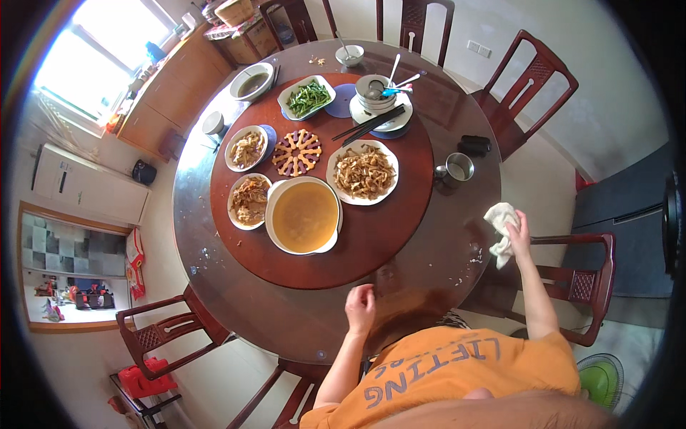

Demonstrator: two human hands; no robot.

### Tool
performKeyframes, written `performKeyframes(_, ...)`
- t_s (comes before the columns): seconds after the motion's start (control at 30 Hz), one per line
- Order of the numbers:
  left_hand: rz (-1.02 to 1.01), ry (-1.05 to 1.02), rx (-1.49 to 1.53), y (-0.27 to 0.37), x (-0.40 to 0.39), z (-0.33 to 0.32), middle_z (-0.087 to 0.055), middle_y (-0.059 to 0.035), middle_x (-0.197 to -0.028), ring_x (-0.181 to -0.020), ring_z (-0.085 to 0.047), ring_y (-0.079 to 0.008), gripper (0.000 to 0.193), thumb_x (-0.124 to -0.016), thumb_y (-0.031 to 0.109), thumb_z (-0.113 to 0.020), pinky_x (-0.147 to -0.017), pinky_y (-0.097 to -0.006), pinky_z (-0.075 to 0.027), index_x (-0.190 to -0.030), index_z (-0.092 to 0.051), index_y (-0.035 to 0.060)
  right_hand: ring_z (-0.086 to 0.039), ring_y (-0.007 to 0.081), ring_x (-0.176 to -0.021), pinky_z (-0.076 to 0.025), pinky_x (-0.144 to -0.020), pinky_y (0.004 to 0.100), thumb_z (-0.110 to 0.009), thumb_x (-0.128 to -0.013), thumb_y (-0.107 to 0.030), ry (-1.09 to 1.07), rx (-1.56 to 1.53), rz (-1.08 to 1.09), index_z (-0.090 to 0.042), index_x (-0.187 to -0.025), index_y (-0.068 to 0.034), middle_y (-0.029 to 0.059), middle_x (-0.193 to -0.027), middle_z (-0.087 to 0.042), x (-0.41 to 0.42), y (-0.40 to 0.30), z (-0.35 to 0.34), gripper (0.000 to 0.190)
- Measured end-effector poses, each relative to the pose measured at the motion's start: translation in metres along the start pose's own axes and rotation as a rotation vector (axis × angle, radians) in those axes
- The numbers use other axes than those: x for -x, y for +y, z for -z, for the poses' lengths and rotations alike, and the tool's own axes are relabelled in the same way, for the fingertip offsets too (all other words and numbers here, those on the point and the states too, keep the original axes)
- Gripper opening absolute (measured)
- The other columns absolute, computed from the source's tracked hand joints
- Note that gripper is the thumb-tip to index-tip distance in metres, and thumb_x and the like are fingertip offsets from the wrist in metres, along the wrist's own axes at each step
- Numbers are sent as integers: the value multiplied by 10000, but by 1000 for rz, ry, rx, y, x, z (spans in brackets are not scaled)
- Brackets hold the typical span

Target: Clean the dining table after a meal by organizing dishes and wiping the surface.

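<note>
My right hand (518,234) grips a crumpled white cloth (502,225) just past the right edge of a round dark table (418,289). White crumbs (474,254) lie on the tabletop near it. Curled loosely with nothing seen in it, my left hand (360,307) is over the near part of the table. Beyond it, a large white pot of soup (305,214) stands on the brown turntable (370,257). Beside the pot are a plate of brown stir-fried food (363,171) and two smaller plated dishes. A metal mug (459,167) stands on the table's right side.
Stacked bowls (376,94) with spoons and dark chopsticks (370,127) rest on the turntable's far side, near a dish of greens (308,97) and a woven trivet (297,153). Wooden chairs, one at the right (584,284), surround the table. A green fan (600,382) stands at lower right.
</note>
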State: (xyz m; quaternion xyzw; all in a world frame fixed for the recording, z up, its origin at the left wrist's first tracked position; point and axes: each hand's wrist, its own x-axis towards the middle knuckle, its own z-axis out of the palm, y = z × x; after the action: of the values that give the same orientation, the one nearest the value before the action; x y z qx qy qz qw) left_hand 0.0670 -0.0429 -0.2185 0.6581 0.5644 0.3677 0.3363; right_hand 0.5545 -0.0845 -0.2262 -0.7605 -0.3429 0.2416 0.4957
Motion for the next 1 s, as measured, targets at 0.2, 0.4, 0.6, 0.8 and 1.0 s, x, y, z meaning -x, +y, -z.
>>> performKeyframes(0.2,-145,15,-493,-79,31,12,-594,-103,-896,-863,-563,-309,157,-849,78,-606,-770,-429,-459,-1005,-627,79,-535,376,-1143,-443,-999,432,-586,-837,16,-269,648,332,-519,-1327,-166,167,-1199,-535,9,49,-42,526)
performKeyframes(0.4,-158,4,-683,-103,44,5,-570,-100,-928,-899,-539,-309,225,-829,131,-594,-798,-442,-425,-1051,-604,100,-532,394,-1033,-449,-916,462,-546,-763,109,-274,655,426,-594,-1110,-122,167,-1085,-516,53,57,-50,419)
performKeyframes(0.6,-162,3,-671,-100,44,4,-568,-104,-923,-899,-536,-314,236,-813,118,-595,-794,-451,-420,-1048,-599,101,-529,401,-1007,-446,-887,458,-534,-733,99,-279,672,423,-595,-1093,-89,179,-1055,-510,113,39,-74,410)
performKeyframes(0.8,-140,-10,-698,-98,44,7,-572,-99,-934,-908,-541,-308,240,-818,124,-596,-814,-445,-424,-1057,-603,104,-512,407,-1033,-444,-903,477,-530,-726,123,-321,598,397,-577,-1133,-86,193,-1092,-479,160,20,-111,459)
performKeyframes(1.0,-147,-5,-692,-99,45,7,-572,-101,-938,-914,-541,-312,256,-810,111,-604,-817,-445,-424,-1066,-597,102,-527,378,-1074,-443,-954,447,-501,-776,106,-421,390,268,-557,-1197,-96,175,-1104,-499,161,-4,-129,470)
